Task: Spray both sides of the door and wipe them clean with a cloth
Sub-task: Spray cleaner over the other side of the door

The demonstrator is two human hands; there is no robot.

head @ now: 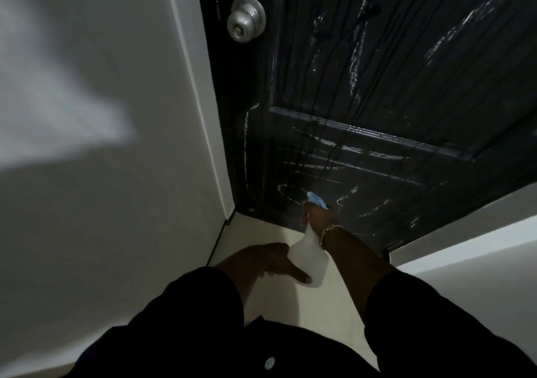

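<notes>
while the right hand (318,217) grips the neck of a white bottle (308,261) low in front of the door (377,87), its fingers curl round the part just under the blue nozzle (316,199), which points at the door's bottom panel. a chain bracelet (329,232) sits on that wrist. the left hand (270,262) touches the bottle's body from the left, its forefinger stretched along the base and the other fingers loosely bent. the black door is streaked with wet runs and pale smears across both panels. a round metal knob (246,18) sits near its left edge, beside the white frame (200,87). pale floor (334,313) shows below the bottle, between dark sleeves (203,305). no cloth is in view.
</notes>
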